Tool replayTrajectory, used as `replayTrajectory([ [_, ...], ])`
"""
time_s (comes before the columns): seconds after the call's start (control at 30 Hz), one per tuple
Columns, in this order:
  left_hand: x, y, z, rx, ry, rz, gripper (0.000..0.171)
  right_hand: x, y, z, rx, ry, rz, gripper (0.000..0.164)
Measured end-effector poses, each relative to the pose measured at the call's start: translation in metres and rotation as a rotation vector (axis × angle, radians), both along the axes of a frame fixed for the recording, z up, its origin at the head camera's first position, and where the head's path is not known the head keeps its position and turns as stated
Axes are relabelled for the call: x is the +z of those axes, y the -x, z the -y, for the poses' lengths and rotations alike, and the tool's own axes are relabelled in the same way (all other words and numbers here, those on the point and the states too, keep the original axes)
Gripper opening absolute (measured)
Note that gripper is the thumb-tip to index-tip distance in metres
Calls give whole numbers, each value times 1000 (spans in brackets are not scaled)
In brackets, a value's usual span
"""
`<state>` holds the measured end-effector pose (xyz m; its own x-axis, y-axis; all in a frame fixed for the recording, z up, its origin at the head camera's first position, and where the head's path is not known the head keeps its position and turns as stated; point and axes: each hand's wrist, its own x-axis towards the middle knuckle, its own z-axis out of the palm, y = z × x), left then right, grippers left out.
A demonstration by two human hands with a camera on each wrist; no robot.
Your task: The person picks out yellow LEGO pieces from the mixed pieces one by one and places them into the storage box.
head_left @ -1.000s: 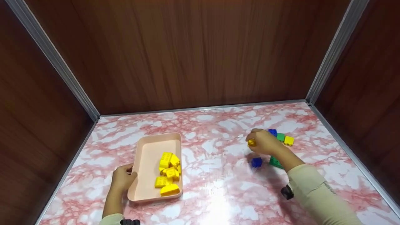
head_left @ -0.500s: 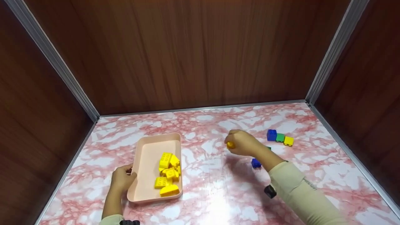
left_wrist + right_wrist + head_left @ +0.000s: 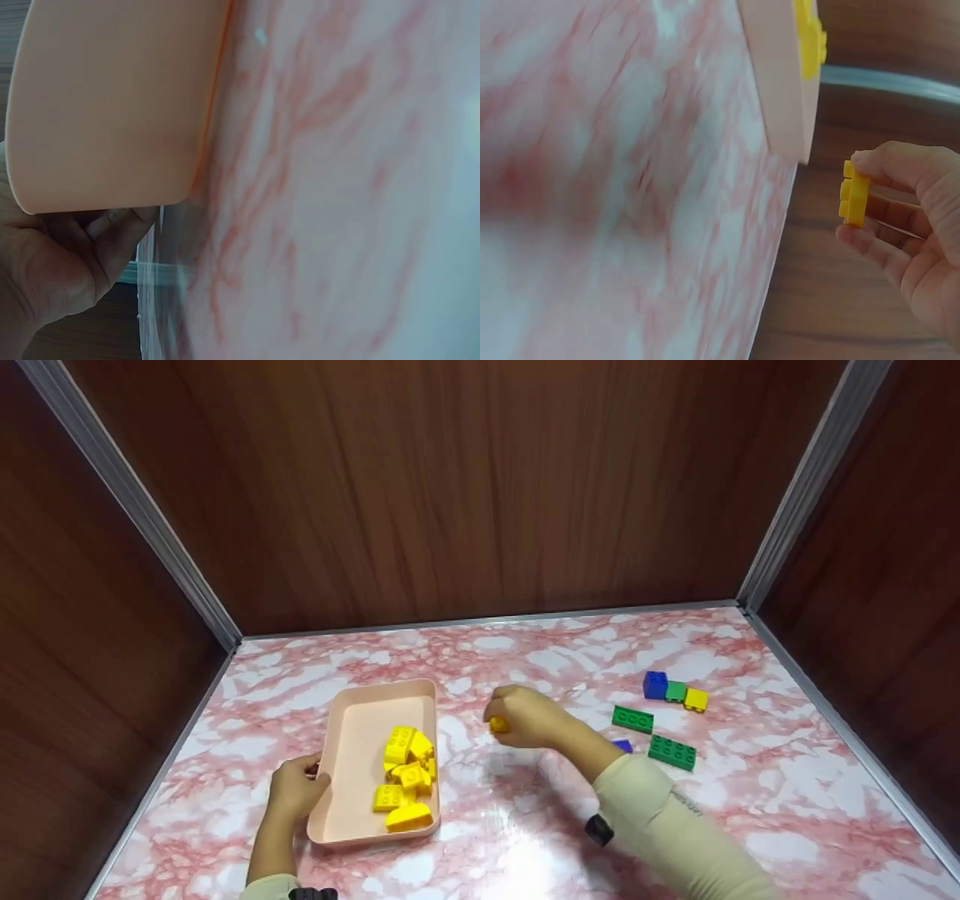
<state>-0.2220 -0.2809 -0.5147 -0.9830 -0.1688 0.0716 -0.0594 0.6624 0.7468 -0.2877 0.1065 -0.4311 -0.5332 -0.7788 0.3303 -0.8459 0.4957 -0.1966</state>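
Observation:
My left hand (image 3: 297,791) grips the left rim of a shallow peach tray (image 3: 349,765), thumb at the rim; the left wrist view shows the fingers (image 3: 112,240) curled under the tray's edge. Several yellow toy bricks (image 3: 409,776) are heaped along the tray's right side. Right of the tray, raised over the table, my right hand (image 3: 529,718) pinches a small yellow building brick (image 3: 499,725). In the right wrist view that brick (image 3: 856,196) sits between thumb and fingertips, studs facing left.
At the right lie a blue brick (image 3: 655,685), a small green brick (image 3: 676,691) and a yellow brick (image 3: 695,700) in a row. Two longer green bricks (image 3: 633,719) lie nearer, with another blue brick (image 3: 622,745) partly behind the right forearm. Wood-patterned walls (image 3: 480,495) enclose the marbled table.
My right hand has carried the small yellow brick leftward from the loose bricks toward the tray, uncovering the green bricks. The left hand and tray have stayed put.

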Motion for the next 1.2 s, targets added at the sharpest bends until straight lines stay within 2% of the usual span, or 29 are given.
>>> replayTrajectory([
  [0.23,0,0,1,-4,3,11,44,-8,-13,44,78,-6,28,19],
  [0.57,1,0,-2,6,-11,-3,43,-20,-39,98,73,-147,78,22],
  [0.83,2,1,-2,-4,-10,-6,42,-19,-46,106,41,-184,125,28],
  [1.2,2,0,-1,-5,1,-10,43,-13,-42,96,64,-152,66,33],
])
